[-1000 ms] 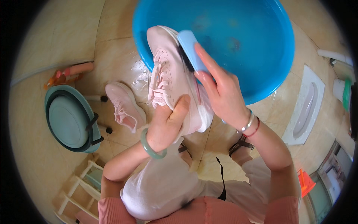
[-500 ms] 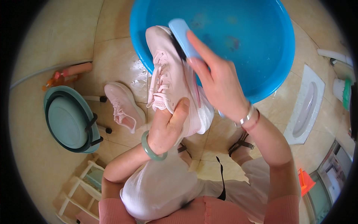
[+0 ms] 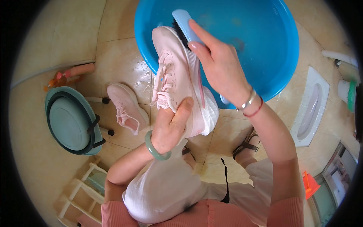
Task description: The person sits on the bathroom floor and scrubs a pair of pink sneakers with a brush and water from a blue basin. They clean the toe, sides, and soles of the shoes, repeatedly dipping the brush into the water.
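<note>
A pale pink sneaker (image 3: 180, 72) with a white sole is tilted over the near left rim of a blue basin (image 3: 261, 72) that holds water. My left hand (image 3: 170, 123) is closed on its heel end, fingers inside the opening and thumb on the outer side. In my right hand (image 3: 225, 72) is a light blue scrub brush (image 3: 183, 23) with dark bristles. The bristles lie against the sole edge near the toe. My palm hides much of the brush handle. The matching pink sneaker (image 3: 126, 108) rests on the tiled floor to the left.
Left of the loose shoe stands a folded green-grey basin (image 3: 68, 123) with dark legs. An orange and pink object (image 3: 70, 75) lies behind it. A white floor toilet (image 3: 312, 106) is at right, an orange item (image 3: 311, 185) lower right. A white rack (image 3: 81, 189) stands lower left.
The brush in my right hand has moved up and slightly away along the sole toward the toe. The held sneaker has shifted a little to the right.
</note>
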### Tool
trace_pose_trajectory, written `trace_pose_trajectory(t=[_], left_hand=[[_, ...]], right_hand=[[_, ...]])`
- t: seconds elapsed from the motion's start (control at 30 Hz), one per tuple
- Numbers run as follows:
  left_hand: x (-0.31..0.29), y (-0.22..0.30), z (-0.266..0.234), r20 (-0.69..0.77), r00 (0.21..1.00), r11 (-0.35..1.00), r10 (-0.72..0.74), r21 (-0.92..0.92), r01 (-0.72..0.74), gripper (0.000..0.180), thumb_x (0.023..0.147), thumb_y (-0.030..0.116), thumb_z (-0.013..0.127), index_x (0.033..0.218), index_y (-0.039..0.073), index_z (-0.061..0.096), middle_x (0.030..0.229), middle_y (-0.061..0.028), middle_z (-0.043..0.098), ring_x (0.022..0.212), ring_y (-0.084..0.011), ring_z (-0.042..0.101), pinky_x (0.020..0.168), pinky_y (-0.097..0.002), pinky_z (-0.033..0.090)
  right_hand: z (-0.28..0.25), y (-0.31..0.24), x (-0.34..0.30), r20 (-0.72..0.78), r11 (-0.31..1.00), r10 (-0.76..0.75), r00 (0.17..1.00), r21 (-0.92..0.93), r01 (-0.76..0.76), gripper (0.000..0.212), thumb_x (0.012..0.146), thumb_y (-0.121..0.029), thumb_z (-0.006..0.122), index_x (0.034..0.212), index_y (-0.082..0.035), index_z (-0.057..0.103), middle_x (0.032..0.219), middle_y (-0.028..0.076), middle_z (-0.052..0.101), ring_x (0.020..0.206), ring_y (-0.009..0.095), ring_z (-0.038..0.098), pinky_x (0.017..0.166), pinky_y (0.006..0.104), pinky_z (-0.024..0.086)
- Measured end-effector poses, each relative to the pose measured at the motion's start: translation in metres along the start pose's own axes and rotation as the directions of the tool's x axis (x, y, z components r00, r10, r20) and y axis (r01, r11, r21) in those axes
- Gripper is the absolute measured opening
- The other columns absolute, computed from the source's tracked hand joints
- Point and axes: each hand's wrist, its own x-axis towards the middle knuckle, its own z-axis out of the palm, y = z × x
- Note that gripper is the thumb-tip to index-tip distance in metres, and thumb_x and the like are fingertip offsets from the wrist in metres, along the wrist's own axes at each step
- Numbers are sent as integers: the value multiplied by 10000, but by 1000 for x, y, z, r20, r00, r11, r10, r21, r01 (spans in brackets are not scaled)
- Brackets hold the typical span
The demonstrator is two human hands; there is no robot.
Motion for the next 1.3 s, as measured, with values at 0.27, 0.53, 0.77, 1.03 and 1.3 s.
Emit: trace_pose_trajectory(t=[0.27,0.53,0.77,1.03,1.3], left_hand=[[-1,2,1,-2,1000,999,-31,-35,30,369,1060,120,462,1383,-57,480,1228,-91,611,1102,-178,586,964,-331,479],[-7,12,-9,54,998,997,-45,63,41,425,1037,89,468,1432,-63,437,1323,-111,563,1196,-192,540,1033,-331,434],[-18,2,-13,-8,998,998,-56,26,56,394,1026,110,507,1389,-43,497,1258,-64,595,1117,-157,563,959,-308,452],[-13,-4,-12,123,989,972,82,208,-106,520,994,43,498,1488,-59,370,1449,-161,476,1329,-281,464,1150,-380,321],[-12,2,-23,261,958,893,117,395,-217,525,986,66,525,1474,-67,385,1455,-204,466,1359,-341,431,1158,-390,304]], right_hand=[[12,37,-69,-182,964,-238,954,79,256,469,994,-63,595,1456,-57,514,890,197,674,704,233,547,669,328,498],[-12,29,42,56,963,255,965,72,-258,438,1007,-273,576,1387,-57,581,863,252,702,715,409,676,680,454,547],[-23,64,-15,50,931,362,931,23,-364,470,1028,-235,590,1472,-100,517,861,135,715,699,199,656,651,335,533],[4,35,-84,-163,970,-9,987,240,49,476,1008,-70,609,1470,-30,503,1296,194,664,884,196,692,787,298,536],[-19,18,-8,-143,987,-124,982,84,136,404,1001,-165,617,1377,-18,589,758,243,607,592,208,605,587,343,479]])
